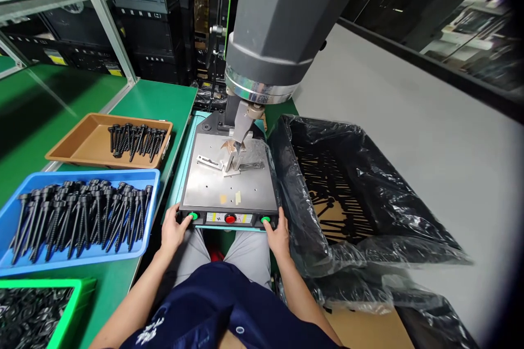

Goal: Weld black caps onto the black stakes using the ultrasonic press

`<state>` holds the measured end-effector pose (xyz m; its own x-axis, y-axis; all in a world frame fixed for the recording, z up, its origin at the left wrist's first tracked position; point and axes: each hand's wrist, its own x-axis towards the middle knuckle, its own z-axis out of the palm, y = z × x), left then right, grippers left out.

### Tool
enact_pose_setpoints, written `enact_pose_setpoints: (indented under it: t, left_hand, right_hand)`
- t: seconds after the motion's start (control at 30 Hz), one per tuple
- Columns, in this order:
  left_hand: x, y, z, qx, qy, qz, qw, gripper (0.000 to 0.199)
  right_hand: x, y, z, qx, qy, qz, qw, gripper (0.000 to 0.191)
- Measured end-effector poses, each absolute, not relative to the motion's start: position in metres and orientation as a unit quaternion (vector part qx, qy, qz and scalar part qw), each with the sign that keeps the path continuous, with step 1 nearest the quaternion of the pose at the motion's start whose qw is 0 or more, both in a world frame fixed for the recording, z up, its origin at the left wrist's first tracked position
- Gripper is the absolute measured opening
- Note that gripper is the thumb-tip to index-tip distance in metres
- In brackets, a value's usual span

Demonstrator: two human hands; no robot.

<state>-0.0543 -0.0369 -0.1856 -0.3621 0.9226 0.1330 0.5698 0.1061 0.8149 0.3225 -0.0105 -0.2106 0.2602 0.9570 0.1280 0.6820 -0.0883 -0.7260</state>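
At the front left corner of the machine base (pixel 229 185), my left hand (pixel 172 232) grips the edge with its thumb on the left green button (pixel 193 216). My right hand (pixel 279 237) holds the opposite corner, thumb on the right green button (pixel 265 220). A red button (pixel 230 218) sits between them. On the metal plate stands a small fixture (pixel 231 162). A metal tool tip (pixel 242 121) under the big grey machine head (pixel 266 38) reaches down to the fixture; whatever part sits there is too small to make out.
To the left are a brown tray (pixel 77 139) and a blue tray (pixel 149 174), both with black screw-like parts, and a green bin (pixel 79 294) of small black pieces. On the right, a plastic-lined box (pixel 301 218) holds rows of black parts. Dark crates (pixel 143 32) stand behind.
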Motion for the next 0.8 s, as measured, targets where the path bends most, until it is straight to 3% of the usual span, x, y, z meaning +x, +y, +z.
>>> enact_pose_setpoints:
  t: [0.57,0.8]
  left_hand:
    - [-0.055,-0.037,-0.182,0.518,0.711,0.417,0.226,0.053]
    - [-0.018,-0.029,-0.135,0.526,0.686,0.490,0.112,0.039]
  right_hand:
    - [0.321,-0.012,-0.207,-0.717,-0.570,0.201,0.347,0.086]
    - [0.323,-0.012,-0.209,-0.715,-0.571,0.203,0.348,0.084]
